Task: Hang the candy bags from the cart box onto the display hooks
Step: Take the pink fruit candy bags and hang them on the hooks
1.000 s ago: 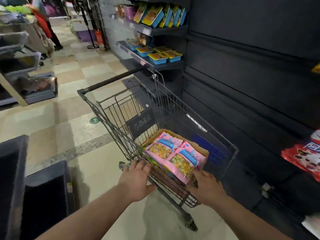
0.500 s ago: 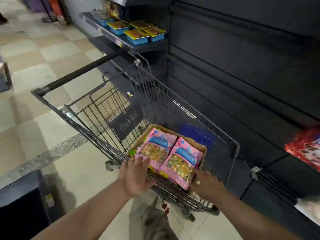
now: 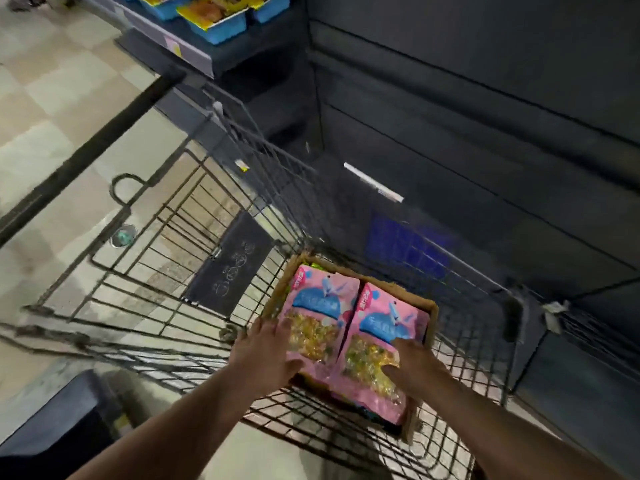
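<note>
Both bare forearms reach forward and down, left hand point(image 3: 266, 355) and right hand point(image 3: 414, 367) spread, fingers loosely extended.

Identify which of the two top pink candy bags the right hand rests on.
The right-side pink bag; right hand lies on its clear window, left hand on the other bag.

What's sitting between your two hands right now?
In the head view, two pink candy bags lie side by side in the cardboard box, between the left hand and right hand.

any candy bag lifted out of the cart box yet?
No: both pink candy bags lie flat in the cardboard box, with the left hand and right hand resting on them.
</note>
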Demonstrator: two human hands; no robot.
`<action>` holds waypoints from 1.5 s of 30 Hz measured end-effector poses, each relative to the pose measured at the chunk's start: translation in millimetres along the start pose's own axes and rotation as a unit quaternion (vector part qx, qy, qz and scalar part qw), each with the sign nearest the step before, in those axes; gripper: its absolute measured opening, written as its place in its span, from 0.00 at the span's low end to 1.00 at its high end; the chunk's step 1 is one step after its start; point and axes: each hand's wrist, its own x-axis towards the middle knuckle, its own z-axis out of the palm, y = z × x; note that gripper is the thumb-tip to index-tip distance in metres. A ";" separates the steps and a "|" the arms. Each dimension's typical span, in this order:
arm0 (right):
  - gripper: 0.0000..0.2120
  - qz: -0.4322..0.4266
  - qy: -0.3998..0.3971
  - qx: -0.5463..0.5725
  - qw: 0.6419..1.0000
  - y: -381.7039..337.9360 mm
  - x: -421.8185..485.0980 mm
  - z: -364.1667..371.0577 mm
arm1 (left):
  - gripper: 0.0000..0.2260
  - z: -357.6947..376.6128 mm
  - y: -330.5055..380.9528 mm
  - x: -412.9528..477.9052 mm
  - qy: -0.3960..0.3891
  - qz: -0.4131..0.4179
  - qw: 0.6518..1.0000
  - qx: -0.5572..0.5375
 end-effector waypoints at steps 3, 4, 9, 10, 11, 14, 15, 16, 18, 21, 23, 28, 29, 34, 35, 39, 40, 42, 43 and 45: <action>0.30 0.032 -0.022 0.033 0.999 7.2 20.4 5.5 | 0.38 8.1 0.6 19.3 -0.031 -0.001 0.999 0.015; 0.30 0.044 -0.032 0.052 0.997 9.3 25.3 8.5 | 0.37 10.9 0.3 24.7 -0.037 -0.003 0.999 0.011; 0.31 0.086 -0.051 0.124 0.987 25.2 47.4 29.4 | 0.36 22.1 -0.6 54.6 -0.072 -0.007 0.997 -0.011; 0.32 0.097 -0.052 0.134 0.985 27.9 50.9 33.5 | 0.36 24.4 0.1 61.1 -0.081 -0.012 0.996 -0.017; 0.32 0.106 -0.051 0.147 0.982 29.7 54.6 37.3 | 0.35 26.4 1.2 67.6 -0.089 -0.016 0.996 -0.021; 0.31 0.130 -0.038 0.193 0.972 30.7 64.2 49.0 | 0.35 33.5 5.4 88.8 -0.104 -0.009 0.994 -0.019; 0.31 0.141 -0.034 0.213 0.966 30.7 67.0 53.1 | 0.35 36.1 7.6 95.6 -0.109 -0.004 0.994 -0.022; 0.31 0.151 -0.030 0.231 0.961 30.4 69.7 56.9 | 0.36 38.9 9.9 101.7 -0.113 -0.002 0.993 -0.030; 0.32 0.169 -0.022 0.263 0.950 28.9 74.5 63.6 | 0.36 46.7 14.2 112.4 -0.117 -0.006 0.992 -0.053; 0.35 0.199 -0.002 0.307 0.931 26.6 80.2 73.0 | 0.36 60.1 18.8 130.0 -0.120 -0.020 0.988 -0.092; 0.35 0.208 0.009 0.326 0.922 24.5 85.1 79.3 | 0.36 68.5 17.7 142.9 -0.126 -0.034 0.984 -0.124; 0.31 0.243 0.050 0.357 0.900 20.9 95.6 89.2 | 0.40 84.9 4.7 167.3 -0.126 -0.113 0.968 -0.185; 0.31 0.251 0.055 0.361 0.896 20.2 96.6 90.7 | 0.39 87.5 1.2 171.7 -0.124 -0.118 0.966 -0.194; 0.40 0.290 0.085 0.416 0.858 19.4 94.9 96.9 | 0.39 98.3 -11.6 180.9 -0.085 -0.132 0.938 -0.308; 0.43 0.298 0.093 0.426 0.849 19.1 94.2 96.9 | 0.40 99.0 -13.7 180.2 -0.072 -0.154 0.926 -0.337; 0.47 0.319 0.118 0.432 0.835 15.8 92.3 96.2 | 0.23 94.1 -24.0 180.8 -0.053 -0.211 0.877 -0.429; 0.43 0.319 0.131 0.456 0.820 15.8 91.1 95.9 | 0.17 91.2 -26.7 180.3 -0.070 -0.210 0.854 -0.471; 0.26 0.304 0.127 0.510 0.795 15.1 86.5 95.9 | 0.09 83.9 -32.8 175.3 -0.119 -0.191 0.811 -0.540; 0.18 0.287 0.109 0.527 0.792 14.0 83.7 96.1 | 0.07 80.1 -35.6 172.0 -0.139 -0.184 0.792 -0.565; 0.10 0.261 0.090 0.547 0.791 10.1 77.8 97.1 | 0.09 73.2 -39.1 164.2 -0.157 -0.186 0.779 -0.578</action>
